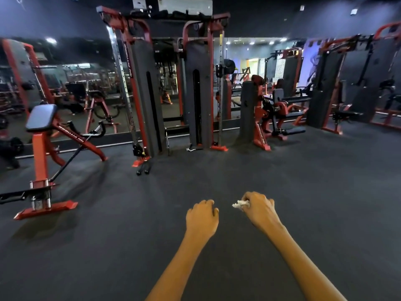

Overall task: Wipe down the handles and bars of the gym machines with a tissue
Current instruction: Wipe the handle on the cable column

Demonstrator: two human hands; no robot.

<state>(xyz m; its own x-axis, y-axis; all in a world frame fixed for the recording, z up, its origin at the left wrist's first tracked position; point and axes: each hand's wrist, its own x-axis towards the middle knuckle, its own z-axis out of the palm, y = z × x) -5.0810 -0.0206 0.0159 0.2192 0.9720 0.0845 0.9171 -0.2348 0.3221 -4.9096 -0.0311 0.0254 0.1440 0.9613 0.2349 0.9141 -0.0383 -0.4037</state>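
reaching forward over the dark rubber floor (282, 181), both bare forearms stretch out from the bottom edge of the view. the right hand (259, 208) is curled into a loose fist, its fingers (246, 197) closed round a small crumpled white tissue (240, 204) that pokes out on the thumb side. the left hand (201, 216) is just beside it, apart from it, knuckles up, its fingers bent downward and holding nothing. neither hand touches any machine.

well ahead stands a red-and-black cable station (167, 83) with two dark weight-stack covers, set against a wall mirror (76, 83) that reflects more equipment. two short black handles (143, 169) lie on the floor at the foot of its left column. to the left is a red-framed machine with a black chest pad (41, 117) and a slanted bar. to the right of the cable station is a red-and-black seated machine (273, 114), and more dark stations (347, 83) line the far right.
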